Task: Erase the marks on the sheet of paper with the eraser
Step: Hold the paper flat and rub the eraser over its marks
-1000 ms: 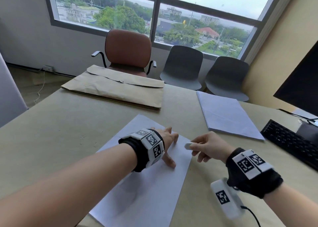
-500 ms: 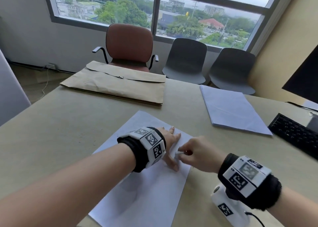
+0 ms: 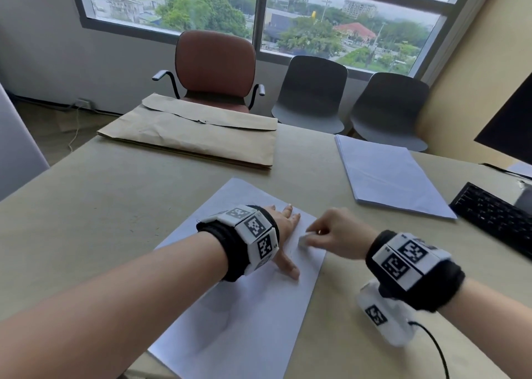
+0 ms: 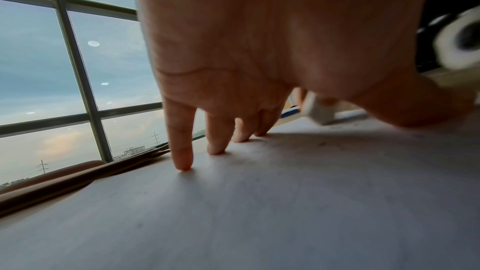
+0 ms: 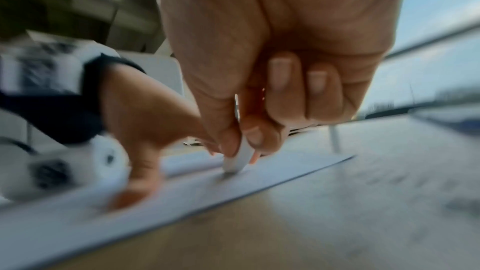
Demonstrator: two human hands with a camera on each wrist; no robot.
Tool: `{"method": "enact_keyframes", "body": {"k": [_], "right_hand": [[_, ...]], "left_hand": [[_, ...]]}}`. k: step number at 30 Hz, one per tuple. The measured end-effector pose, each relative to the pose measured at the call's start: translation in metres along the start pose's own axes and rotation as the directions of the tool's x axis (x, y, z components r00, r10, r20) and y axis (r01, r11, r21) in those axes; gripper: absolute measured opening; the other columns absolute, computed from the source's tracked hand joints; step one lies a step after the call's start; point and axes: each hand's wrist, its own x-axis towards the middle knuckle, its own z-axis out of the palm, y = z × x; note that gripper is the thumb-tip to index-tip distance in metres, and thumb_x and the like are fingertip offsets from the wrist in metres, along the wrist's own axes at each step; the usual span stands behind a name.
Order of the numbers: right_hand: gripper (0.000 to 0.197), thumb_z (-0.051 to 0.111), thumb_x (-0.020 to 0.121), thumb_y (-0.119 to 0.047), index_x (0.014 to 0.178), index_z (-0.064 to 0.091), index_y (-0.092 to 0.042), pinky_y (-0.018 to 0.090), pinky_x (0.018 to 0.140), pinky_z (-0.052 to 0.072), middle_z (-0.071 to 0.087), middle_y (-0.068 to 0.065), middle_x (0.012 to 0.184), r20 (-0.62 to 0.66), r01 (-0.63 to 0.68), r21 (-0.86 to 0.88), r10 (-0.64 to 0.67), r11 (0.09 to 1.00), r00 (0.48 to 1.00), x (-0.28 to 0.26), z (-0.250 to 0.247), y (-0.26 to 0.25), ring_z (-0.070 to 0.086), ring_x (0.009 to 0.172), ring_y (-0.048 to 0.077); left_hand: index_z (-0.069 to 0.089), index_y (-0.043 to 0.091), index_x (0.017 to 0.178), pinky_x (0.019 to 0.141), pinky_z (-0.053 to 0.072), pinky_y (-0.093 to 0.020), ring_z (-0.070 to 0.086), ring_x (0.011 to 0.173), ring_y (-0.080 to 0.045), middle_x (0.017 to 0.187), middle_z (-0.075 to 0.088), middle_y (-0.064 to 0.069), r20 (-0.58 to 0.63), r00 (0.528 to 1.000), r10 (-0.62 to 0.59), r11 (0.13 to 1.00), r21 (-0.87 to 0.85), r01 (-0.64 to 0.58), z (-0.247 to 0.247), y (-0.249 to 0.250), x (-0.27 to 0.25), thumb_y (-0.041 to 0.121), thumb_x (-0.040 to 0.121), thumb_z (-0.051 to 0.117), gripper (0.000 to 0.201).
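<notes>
Right hand [image 3: 339,234] pinches the eraser [image 3: 303,240], tip down on the sheet [image 3: 259,321] at frame centre, near its right edge. Left hand [image 3: 283,234], fingers spread flat, pins the paper just left; faint marks lie beneath the eraser.

Office or meeting room: desk [image 3: 86,206] with keyboard [image 3: 495,214], monitor [image 3: 512,125], paper stack [image 3: 385,174], envelope [image 3: 195,137]; brown armchair [image 3: 214,68] and two grey chairs [image 3: 313,91] under a wide window [image 3: 259,10] overlooking town.
</notes>
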Motion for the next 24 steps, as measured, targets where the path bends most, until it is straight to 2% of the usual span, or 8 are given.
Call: {"method": "enact_keyframes", "body": {"k": [3,5,8,10,12,16,21,24], "right_hand": [[0.025,0.063,0.082,-0.023,0.059,0.070,-0.019,0.015,0.045,0.027,0.041,-0.010,0.039,-0.078,-0.059,0.007,0.059,0.998,0.995,0.007,-0.003,0.003,0.036,0.042,0.009],[0.045,0.061,0.083,-0.021,0.040,0.046,-0.019,0.018,0.044,0.023,0.032,-0.004,0.035,-0.020,-0.028,-0.011,0.028,1.000,0.999,-0.001,0.003,-0.003,0.029,0.040,0.011],[0.041,0.058,0.085,-0.021,0.052,0.044,-0.001,0.020,0.046,0.019,0.026,0.001,0.049,0.144,0.076,0.048,-0.082,0.996,0.986,-0.017,0.011,-0.011,0.022,0.045,0.013],[0.040,0.060,0.085,-0.023,0.051,0.047,-0.007,0.018,0.044,0.020,0.026,-0.003,0.048,0.177,0.061,0.060,-0.071,0.996,0.982,-0.016,0.007,-0.010,0.024,0.043,0.011],[0.031,0.063,0.083,-0.024,0.054,0.059,-0.013,0.015,0.041,0.022,0.029,-0.006,0.042,0.104,0.008,0.054,-0.013,0.999,0.994,-0.006,-0.002,-0.006,0.029,0.039,0.009],[0.025,0.060,0.081,-0.020,0.071,0.067,0.002,0.016,0.041,0.027,0.035,0.003,0.050,-0.048,-0.024,-0.025,0.023,0.999,0.999,0.007,-0.002,-0.004,0.035,0.041,0.010],[0.030,0.058,0.083,-0.018,0.059,0.058,0.000,0.016,0.043,0.025,0.029,-0.003,0.046,0.127,0.089,0.021,-0.091,0.996,0.988,-0.017,0.012,-0.015,0.029,0.042,0.012],[0.026,0.060,0.081,-0.019,0.059,0.065,-0.005,0.014,0.042,0.025,0.038,-0.004,0.047,0.039,-0.014,-0.003,0.014,1.000,0.999,-0.005,0.001,-0.004,0.034,0.040,0.009]], "left_hand": [[-0.011,0.022,0.151,0.117,0.013,-0.048,-0.002,0.148,-0.026,0.159,-0.012,0.003,-0.002,1.000,-0.001,1.000,-0.007,0.001,0.000,0.001,-0.001,0.069,0.071,0.062,0.118],[-0.011,0.021,0.150,0.117,0.013,-0.047,-0.002,0.148,-0.026,0.159,-0.013,0.002,-0.005,1.000,-0.001,1.000,-0.015,0.001,0.001,0.001,0.000,0.068,0.071,0.063,0.119],[-0.012,0.020,0.150,0.116,0.013,-0.050,-0.002,0.147,-0.027,0.159,-0.013,0.001,-0.010,1.000,0.003,1.000,-0.026,-0.003,0.003,0.000,0.001,0.067,0.069,0.065,0.121],[-0.013,0.020,0.150,0.117,0.013,-0.051,-0.003,0.147,-0.028,0.159,-0.014,0.001,-0.003,1.000,0.002,1.000,-0.021,-0.002,0.002,0.000,0.001,0.068,0.070,0.065,0.122],[-0.013,0.019,0.150,0.118,0.012,-0.050,-0.004,0.147,-0.028,0.159,-0.014,0.001,0.004,1.000,0.000,1.000,-0.024,0.000,0.001,0.001,0.000,0.067,0.070,0.064,0.121],[-0.013,0.019,0.150,0.118,0.011,-0.049,-0.005,0.147,-0.029,0.159,-0.013,0.001,-0.004,1.000,-0.003,0.999,-0.035,0.002,0.003,0.002,0.001,0.067,0.071,0.064,0.120],[-0.013,0.020,0.150,0.117,0.011,-0.048,-0.004,0.147,-0.029,0.159,-0.014,0.001,-0.010,1.000,0.009,0.999,-0.036,-0.010,0.005,-0.002,0.004,0.068,0.068,0.065,0.123],[-0.014,0.020,0.150,0.117,0.010,-0.049,-0.005,0.147,-0.028,0.159,-0.016,0.002,0.002,1.000,0.008,0.999,-0.042,-0.008,0.003,-0.002,0.001,0.067,0.070,0.064,0.122]]}}
